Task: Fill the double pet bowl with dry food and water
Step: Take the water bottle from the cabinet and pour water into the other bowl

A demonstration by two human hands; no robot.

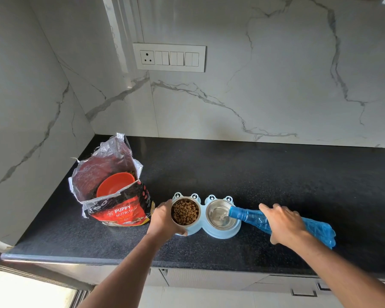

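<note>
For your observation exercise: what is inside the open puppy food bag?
An orange scoop bowl sits inside the puppy food bag, with a little dark kibble showing beside it. The bag's front wall hides whatever lies deeper down.

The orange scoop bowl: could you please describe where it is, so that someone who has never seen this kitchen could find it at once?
Start at the black countertop and go to its left corner, where the open puppy food bag stands against the marble wall. The orange bowl sits inside the bag's open mouth. It is plain orange plastic, unlike the two steel cups in the pale blue double pet bowl to its right.
</note>
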